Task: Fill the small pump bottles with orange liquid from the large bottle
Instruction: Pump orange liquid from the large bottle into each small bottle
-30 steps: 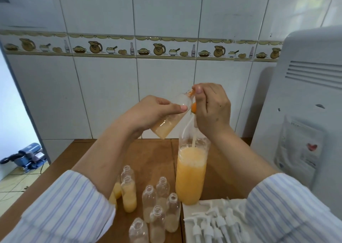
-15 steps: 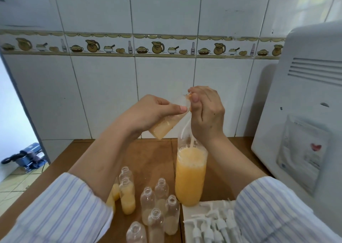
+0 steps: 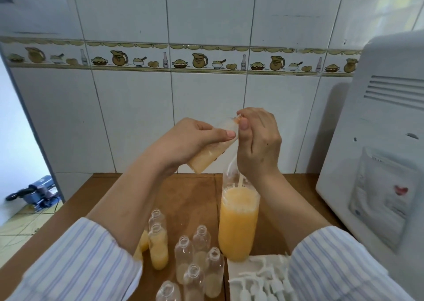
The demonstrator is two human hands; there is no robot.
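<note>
Left hand [image 3: 190,140] grips small bottle [image 3: 211,151] — tilted.

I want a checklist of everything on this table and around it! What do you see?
Surface: brown wooden table, bare in the middle.
Job's things: large bottle of orange liquid, upright; small bottle held tilted above it; more small bottles standing open, a few filled; white pump tops on a white sheet.
Clutter: nothing seen.
Grips: left hand holds the tilted bottle; right hand pinches something at its mouth.
Cables: nothing seen on the table.
Surroundings: white tiled wall, white appliance, blue machine on the floor.
</note>
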